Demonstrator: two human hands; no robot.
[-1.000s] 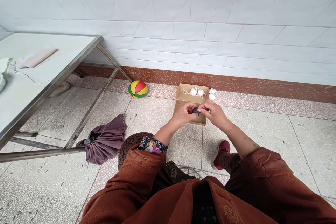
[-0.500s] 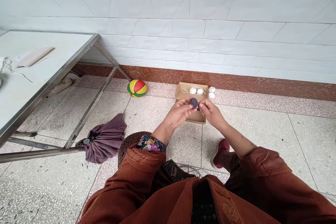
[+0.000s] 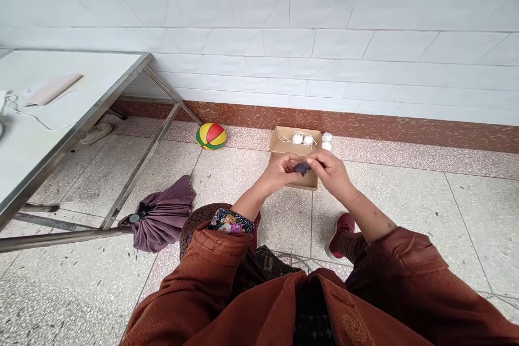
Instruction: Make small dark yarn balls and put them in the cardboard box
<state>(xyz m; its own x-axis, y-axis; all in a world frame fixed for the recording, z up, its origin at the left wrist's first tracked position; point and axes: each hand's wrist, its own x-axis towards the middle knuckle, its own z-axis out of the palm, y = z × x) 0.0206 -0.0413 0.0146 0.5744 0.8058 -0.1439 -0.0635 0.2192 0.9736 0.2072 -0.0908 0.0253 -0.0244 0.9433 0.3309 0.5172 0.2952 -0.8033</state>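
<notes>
Speckled floor (image 3: 389, 216) meets a white tiled wall (image 3: 324, 8) above a reddish-brown skirting (image 3: 405, 127); a metal-framed table (image 3: 105, 71) stands at the left. Both forearms reach forward, converging over an open cardboard box (image 3: 303, 184). The left hand (image 3: 281, 170) curls thumb and fingers around a dark yarn-like ball (image 3: 300, 168), held above the box's near half; the right hand (image 3: 330, 172) pinches its right edge. Being roundish and partly covered, its long axis cannot be told.
</notes>
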